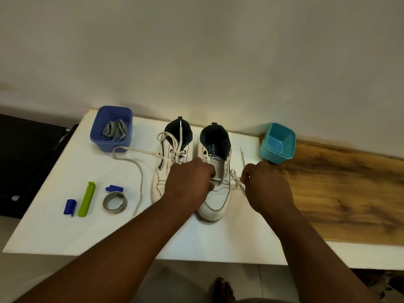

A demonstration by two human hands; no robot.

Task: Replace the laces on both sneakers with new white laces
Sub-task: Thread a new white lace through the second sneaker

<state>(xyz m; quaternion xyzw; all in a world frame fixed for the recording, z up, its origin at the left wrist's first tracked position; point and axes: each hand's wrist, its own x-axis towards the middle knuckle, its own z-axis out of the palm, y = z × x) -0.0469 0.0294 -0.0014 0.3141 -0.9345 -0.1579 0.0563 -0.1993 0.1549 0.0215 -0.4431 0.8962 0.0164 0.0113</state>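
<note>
1. At twelve o'clock on the white tabletop (65, 226) stand two sneakers; the left white leather sneaker (169, 162) is already laced, its ends trailing loose.
2. We are lacing the right white leather sneaker (215, 200), at its lowest eyelets.
3. Our left hand (189, 182) steadies the vamp, fingers curled at the eyelet row; what they pinch we cannot tell.
4. Our right hand (265, 185), at three o'clock, pinches the new white cotton lace (235, 177).
5. Next, we judge, equal ends, then crossing upward.
6. The blue square plastic tub (96, 136), at ten o'clock, holds grey old laces (115, 129).
</note>
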